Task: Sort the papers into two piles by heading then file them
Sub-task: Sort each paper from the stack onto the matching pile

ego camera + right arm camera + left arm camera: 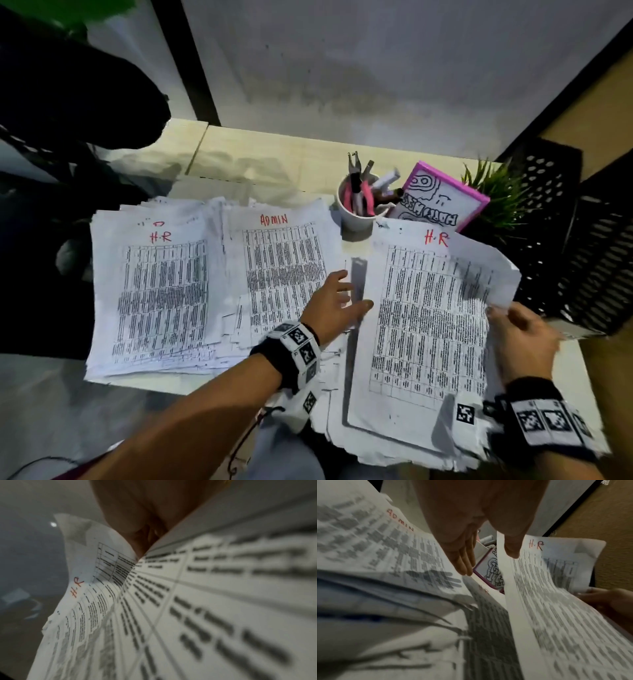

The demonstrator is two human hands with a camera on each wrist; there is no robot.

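Light, limp H.R sheet (431, 308) lifted off the unsorted stack (394, 435), pinched at its curling edge by right hand (524, 337); left hand (334, 305) loose-fingered beside it, best supporting the opposite edge against sagging.

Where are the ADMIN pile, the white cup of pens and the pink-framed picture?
ADMIN pile (284, 260), head view, middle of its top sheet.
white cup (354, 219), head view, its front wall.
pink-framed picture (478, 209), head view, its right frame edge.

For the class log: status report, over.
Left hand open, reaching. Right hand holds H.R sheet. H.R pile, ADMIN pile laid out. Nothing blocking.
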